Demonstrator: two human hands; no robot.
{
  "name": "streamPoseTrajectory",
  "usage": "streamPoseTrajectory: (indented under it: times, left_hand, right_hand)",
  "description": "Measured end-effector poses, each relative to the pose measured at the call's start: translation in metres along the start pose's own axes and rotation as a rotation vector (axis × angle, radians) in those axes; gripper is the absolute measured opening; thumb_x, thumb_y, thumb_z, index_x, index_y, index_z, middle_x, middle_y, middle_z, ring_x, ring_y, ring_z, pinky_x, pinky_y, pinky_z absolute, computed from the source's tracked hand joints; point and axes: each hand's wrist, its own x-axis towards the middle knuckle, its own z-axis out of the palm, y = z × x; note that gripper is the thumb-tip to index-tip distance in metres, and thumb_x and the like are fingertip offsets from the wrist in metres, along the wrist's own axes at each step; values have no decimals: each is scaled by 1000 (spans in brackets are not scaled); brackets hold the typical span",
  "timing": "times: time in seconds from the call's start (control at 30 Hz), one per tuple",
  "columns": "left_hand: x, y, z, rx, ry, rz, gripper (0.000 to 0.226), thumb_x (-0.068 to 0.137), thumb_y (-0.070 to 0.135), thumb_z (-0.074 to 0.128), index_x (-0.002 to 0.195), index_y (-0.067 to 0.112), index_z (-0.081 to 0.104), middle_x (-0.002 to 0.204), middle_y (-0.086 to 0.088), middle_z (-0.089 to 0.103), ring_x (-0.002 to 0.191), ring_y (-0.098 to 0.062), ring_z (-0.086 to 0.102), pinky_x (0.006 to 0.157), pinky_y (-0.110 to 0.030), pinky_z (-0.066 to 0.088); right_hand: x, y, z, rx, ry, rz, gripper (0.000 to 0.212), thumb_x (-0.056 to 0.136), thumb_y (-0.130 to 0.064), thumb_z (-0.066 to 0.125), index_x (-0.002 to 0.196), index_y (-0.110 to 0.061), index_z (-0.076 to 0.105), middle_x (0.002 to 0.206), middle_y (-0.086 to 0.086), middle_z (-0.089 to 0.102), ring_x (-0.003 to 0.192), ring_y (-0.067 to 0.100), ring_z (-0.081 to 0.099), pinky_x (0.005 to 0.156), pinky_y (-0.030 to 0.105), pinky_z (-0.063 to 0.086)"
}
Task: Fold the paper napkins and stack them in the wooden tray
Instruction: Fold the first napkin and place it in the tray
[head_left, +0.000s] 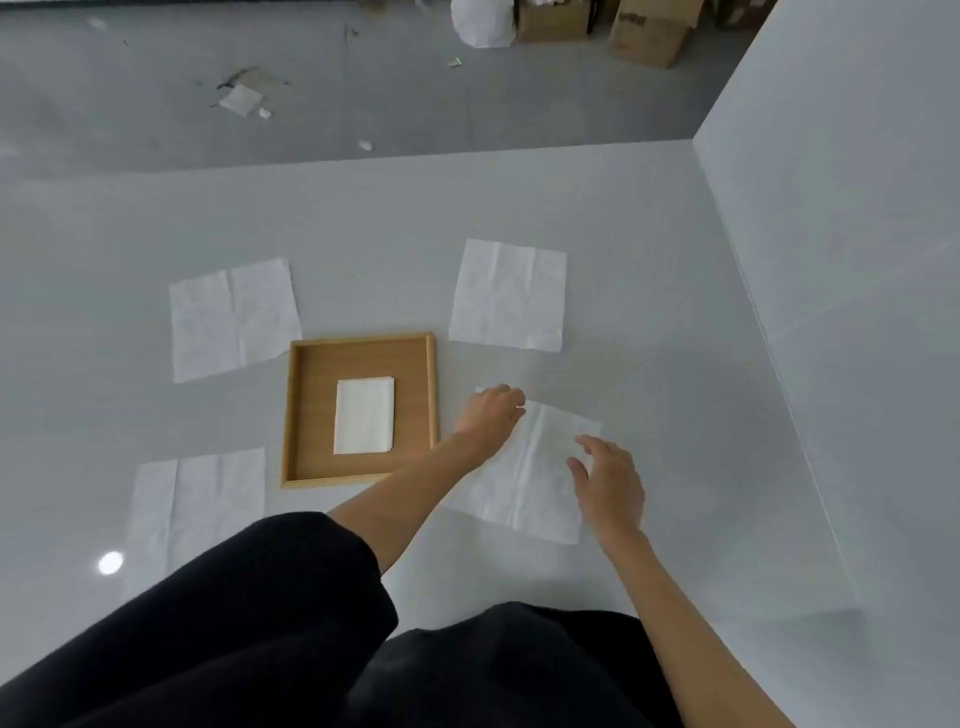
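- Head view: a wooden tray (359, 340) sits on the white tabletop (649, 234), roughly in the middle of the spread of napkins.
- One folded napkin (363, 415) lies flat inside the tray, near its middle and clear of all four walls.
- Four unfolded napkins lie flat around the tray: the far left napkin (234, 317) just beyond the tray's far left corner, the far right napkin (509, 296) beyond its far right corner, the near left napkin (202, 499) beside its left wall and partly hidden by a leg, and the near right napkin (524, 483) to its right.
- The left hand (491, 410) reaches across to the far left corner of the near right napkin; its grip is closed there, fingers curled down on the paper, with a bit of the corner showing past the knuckles.
- The right hand (608, 478) is over the right half of the same napkin, its grip apart, fingers spread and loosely bent; whether the fingertips touch the paper I cannot tell.
- Black trousers (249, 623) fill the near edge of the view.
- A white wall (831, 208) rises along the right side of the tabletop.
- Beyond the tabletop, the grey floor (156, 62) carries paper scraps (241, 98), a white bag (483, 23) and cardboard boxes (649, 31).
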Motion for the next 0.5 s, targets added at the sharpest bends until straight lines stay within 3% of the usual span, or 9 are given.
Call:
streamPoseTrajectory:
  times: [0.1, 0.2, 0.37, 0.5]
  left_hand:
    - [19, 6, 18, 79, -62, -6, 33, 103, 20, 52, 134, 9, 55, 135, -12, 56, 125, -32, 51, 102, -40, 39]
    - [30, 11, 33, 178, -83, 43, 43, 99, 25, 58, 139, 11, 50, 142, -10, 49, 131, -31, 43, 108, -38, 35]
    - [40, 13, 46, 277, -69, 32, 47, 94, 27, 65, 137, 15, 47, 134, -8, 50, 122, -30, 44, 105, -37, 33]
    - [45, 15, 51, 296, -28, -50, 30, 96, 31, 62, 121, 17, 56, 125, -6, 53, 118, -30, 44, 103, -37, 31]
  right_hand:
    - [6, 9, 12, -36, -106, 29, 36, 98, -29, 61, 133, -22, 58, 135, 0, 60, 125, 21, 52, 91, 35, 51]
    - [11, 22, 25, -120, -216, 13, 54, 98, -32, 61, 147, -20, 44, 149, 4, 49, 136, 26, 42, 104, 37, 46]
    - [24, 38, 25, -258, -295, -122, 71, 97, -36, 60, 157, -21, 26, 164, 5, 27, 151, 33, 19, 117, 46, 34]
    - [27, 47, 25, -177, -277, -109, 79, 99, -36, 57, 160, -18, 11, 168, 2, 16, 156, 33, 4, 124, 50, 19]
